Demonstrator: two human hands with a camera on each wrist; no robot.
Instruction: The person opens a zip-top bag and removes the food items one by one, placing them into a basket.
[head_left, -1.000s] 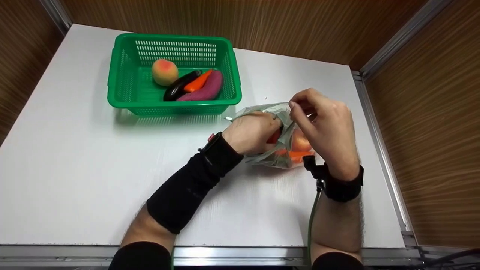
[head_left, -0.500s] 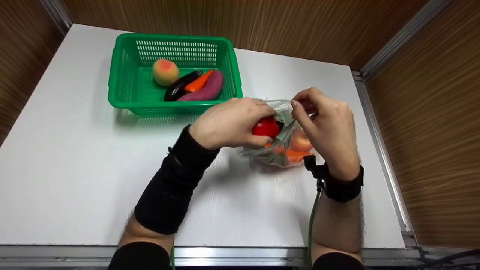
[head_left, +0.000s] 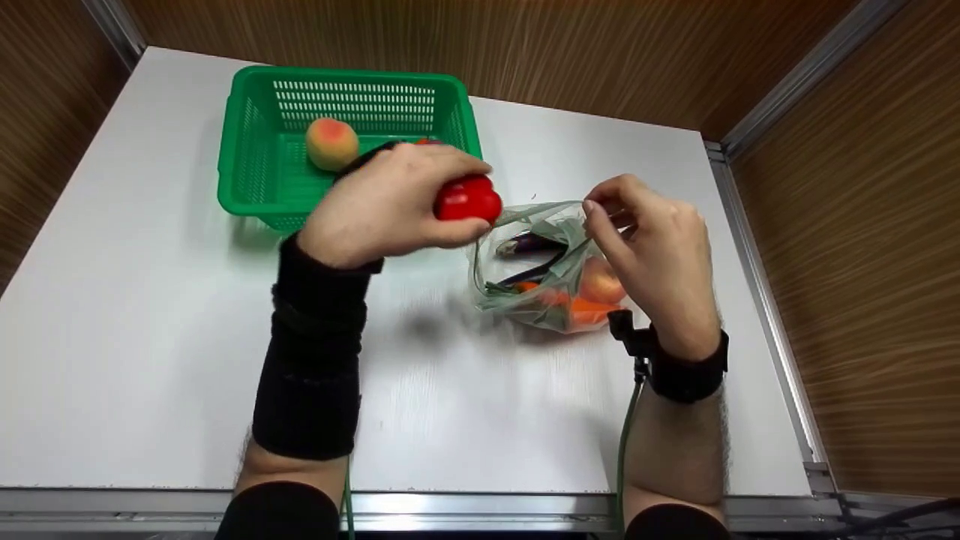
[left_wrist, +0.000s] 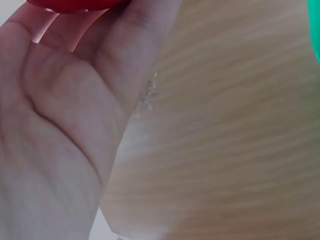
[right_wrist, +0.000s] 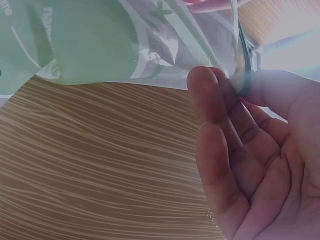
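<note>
A red bell pepper [head_left: 468, 199] is gripped between the thumb and fingers of my left hand [head_left: 382, 202], held up between the basket and the bag. In the left wrist view only the lower edge of the pepper [left_wrist: 75, 4] shows, at the top. My right hand [head_left: 656, 259] pinches the rim of a clear and green plastic bag [head_left: 491, 259], keeping its mouth spread; the right wrist view shows the rim [right_wrist: 244, 65] between thumb and fingers. Inside the bag lie dark eggplants [head_left: 531, 244], orange carrots [head_left: 592, 311] and a peach [head_left: 600, 279].
A green plastic basket [head_left: 247, 206] stands at the back left of the white table [head_left: 150, 360]. It holds a peach [head_left: 331, 144]; the other produce there is mostly hidden behind my left hand. Wood-grain panels [head_left: 862, 285] wall in the back and sides.
My left hand has come out of the bag with the red bell pepper and moved left and up towards the basket. The right hand has stayed at the bag's rim.
</note>
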